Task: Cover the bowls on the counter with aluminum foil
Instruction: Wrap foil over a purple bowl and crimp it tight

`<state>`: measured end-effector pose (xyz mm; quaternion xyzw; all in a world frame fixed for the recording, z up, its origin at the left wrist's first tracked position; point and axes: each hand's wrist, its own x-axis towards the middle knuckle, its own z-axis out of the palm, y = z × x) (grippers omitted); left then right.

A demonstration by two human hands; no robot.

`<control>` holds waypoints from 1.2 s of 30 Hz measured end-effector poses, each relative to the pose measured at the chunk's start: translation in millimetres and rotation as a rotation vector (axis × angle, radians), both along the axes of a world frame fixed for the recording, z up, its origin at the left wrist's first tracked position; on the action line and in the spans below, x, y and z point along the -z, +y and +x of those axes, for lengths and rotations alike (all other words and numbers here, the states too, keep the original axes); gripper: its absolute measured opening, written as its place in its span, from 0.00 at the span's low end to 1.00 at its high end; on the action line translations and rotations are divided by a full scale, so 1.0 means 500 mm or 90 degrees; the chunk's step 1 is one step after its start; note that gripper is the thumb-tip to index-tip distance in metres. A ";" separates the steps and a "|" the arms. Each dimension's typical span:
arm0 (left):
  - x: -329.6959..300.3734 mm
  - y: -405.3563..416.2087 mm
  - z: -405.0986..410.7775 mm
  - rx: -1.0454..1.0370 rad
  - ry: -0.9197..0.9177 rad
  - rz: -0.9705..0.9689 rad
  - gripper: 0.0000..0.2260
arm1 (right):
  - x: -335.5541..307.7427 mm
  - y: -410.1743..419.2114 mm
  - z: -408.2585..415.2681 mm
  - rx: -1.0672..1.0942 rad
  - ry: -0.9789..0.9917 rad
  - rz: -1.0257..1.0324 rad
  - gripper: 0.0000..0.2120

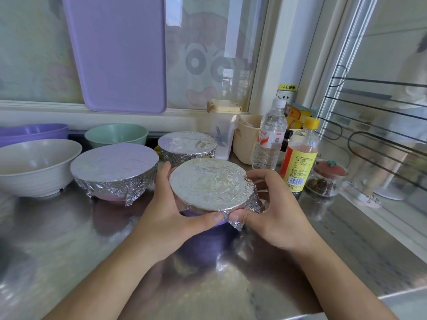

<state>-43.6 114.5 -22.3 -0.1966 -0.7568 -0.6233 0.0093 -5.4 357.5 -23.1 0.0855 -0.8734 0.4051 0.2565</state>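
Observation:
A small purple bowl with foil [209, 183] stretched over its top sits between my hands near the middle of the steel counter [69, 239]. My left hand [171, 211] grips its left side, thumb along the front rim. My right hand [272, 211] grips the right side and pinches the crumpled foil edge at the front. Behind it stand two other foil-covered bowls: a large one [114, 168] to the left and a smaller one [187, 144] at the back. Uncovered are a white bowl [37, 167], a green bowl [115, 133] and a purple bowl [32, 132] on the left.
To the right stand a water bottle [269, 137], a yellow-capped sauce bottle [300, 158], a small glass jar with a red lid [325, 179], a beige basket [245, 139] and a clear container [223, 128]. A purple cutting board [120, 54] leans on the window. The counter's edge runs along the right.

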 end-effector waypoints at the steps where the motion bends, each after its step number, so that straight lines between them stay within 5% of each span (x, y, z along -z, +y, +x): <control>1: -0.001 0.001 0.000 0.002 -0.007 0.003 0.68 | 0.001 0.001 -0.001 0.003 0.002 0.012 0.39; 7: -0.002 0.009 0.000 -0.012 -0.019 0.014 0.69 | -0.010 0.005 0.002 -0.057 -0.083 0.031 0.48; 17: 0.001 0.009 -0.002 -0.014 0.008 0.018 0.63 | -0.008 0.006 0.003 0.045 -0.122 0.080 0.23; 27: 0.008 0.010 -0.006 0.010 0.019 0.038 0.59 | 0.004 0.013 -0.006 0.051 -0.119 0.192 0.10; 33: 0.012 0.005 -0.011 0.010 0.022 0.025 0.63 | -0.001 0.014 -0.002 0.025 -0.087 0.146 0.31; 36: 0.015 0.007 -0.013 0.016 0.017 0.033 0.61 | -0.001 0.013 -0.002 0.056 -0.074 0.130 0.27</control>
